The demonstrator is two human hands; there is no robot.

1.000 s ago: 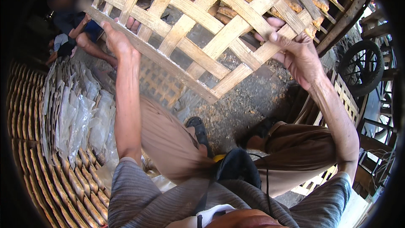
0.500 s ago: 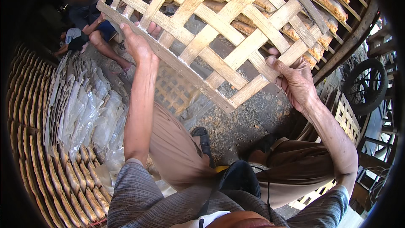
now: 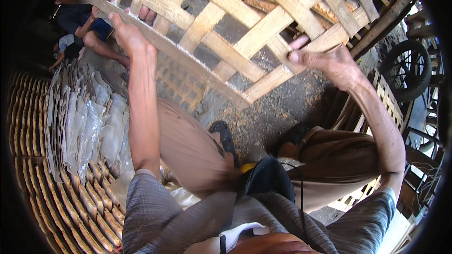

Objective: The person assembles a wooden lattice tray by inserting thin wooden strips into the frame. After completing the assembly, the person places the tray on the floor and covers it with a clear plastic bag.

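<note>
Both hands are up on a big woven bamboo lattice [image 3: 245, 28], held out in front at about chest height and tilted, its lower edge running from upper left down toward the middle. The left hand [image 3: 127, 33] is clamped on that lower edge near the left corner, thumb on the near side and fingertips [image 3: 148, 15] poking through from behind. The right hand [image 3: 325, 59] grips the lattice's right side, fingers curled around a strip and the thumb sticking up along it. So both are closed on the lattice, neither one loose. Below it you can see the person's knees in brown trousers [image 3: 193, 146] and dark sandals [image 3: 223, 134] planted on a gritty floor [image 3: 278, 113]. To the left there's a round tray [image 3: 56, 193] lined with rows of small brownish pieces, with a stack of clear plastic bags [image 3: 89, 127] lying on it. Another person [image 3: 82, 23] sits on the floor at upper left, well apart from the lattice. Off to the right there's a wheel [image 3: 407, 68] and more bamboo racks [image 3: 391, 108], and a second lattice [image 3: 181, 84] lies flat on the floor under the held one.
</note>
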